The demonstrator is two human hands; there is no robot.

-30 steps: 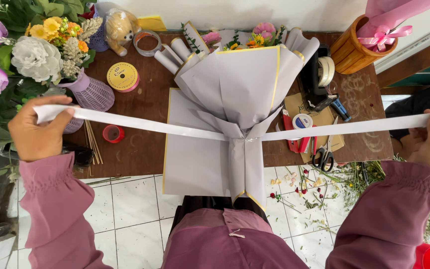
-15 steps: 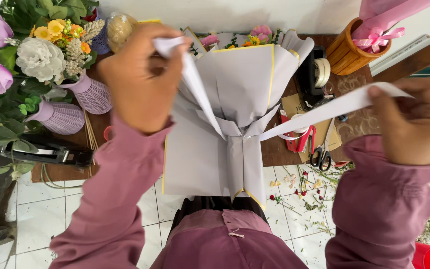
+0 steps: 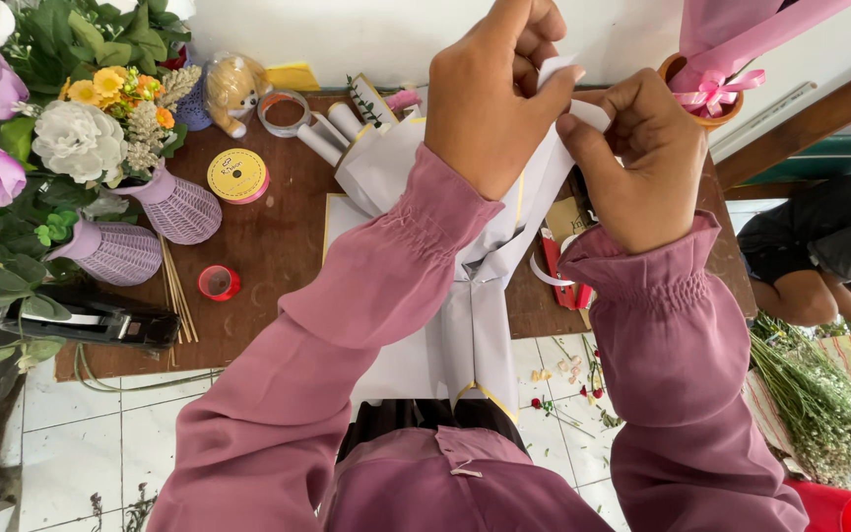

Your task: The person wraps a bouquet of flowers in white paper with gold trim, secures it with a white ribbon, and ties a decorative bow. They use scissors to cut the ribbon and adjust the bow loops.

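1. At the far left, the lilac vases of flowers crowd the wooden table edge; a wide elbow swing could, we judge, tip one.
2. The yellow tape roll and small red roll lie near the wrap, well apart from our arms, and look safe.
3. The grey-wrapped bouquet lies at the centre of the table with its stem end hanging toward us; if we pull unevenly it may slide off.
4. Our left hand is closed, fingers pinching the white ribbon above the wrap. A loose pinch could let the loop slip.
5. Our right hand touches it, thumb and forefinger narrowed on the same ribbon; too hard a tug might crease the paper or twist the band.
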